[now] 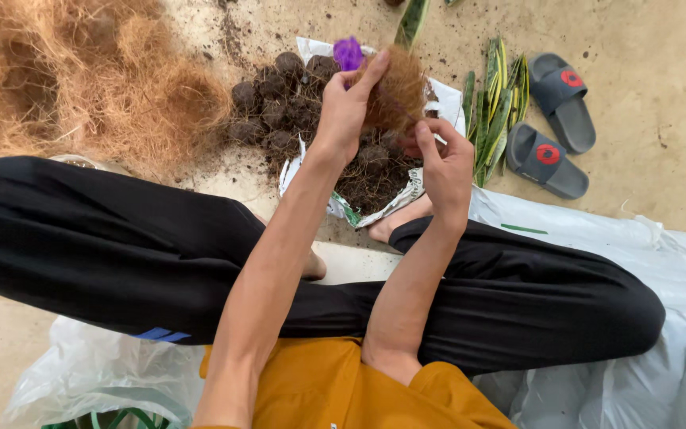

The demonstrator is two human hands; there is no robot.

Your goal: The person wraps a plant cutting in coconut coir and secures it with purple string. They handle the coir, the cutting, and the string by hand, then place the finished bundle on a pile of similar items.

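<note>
The left hand [345, 111] covers the near side of a brown, rounded clump of coconut fibre [397, 94], so the clump's full outline is hard to make out; whatever it may wrap stays hidden. A purple scrap [348, 52] peeks out at the 11 o'clock side of the clump, its kind unclear. The left hand grasps the clump, fingers stretched up along it, while the right hand [445, 165] pinches loose strands at its 5 o'clock edge. The clump hangs above a white plastic sack [395, 208] heaped with dark, lumpy soil balls [279, 103], and its long axis runs roughly 12 to 6 o'clock. At 9 o'clock lies a big loose pile of tan coconut fibre [81, 71], cut off by the frame. At 3 o'clock lie striped green leaf cuttings [495, 111] and, beyond them, two grey slip-on sandals [553, 119]. Black trousers [121, 238] cross the foreground.
</note>
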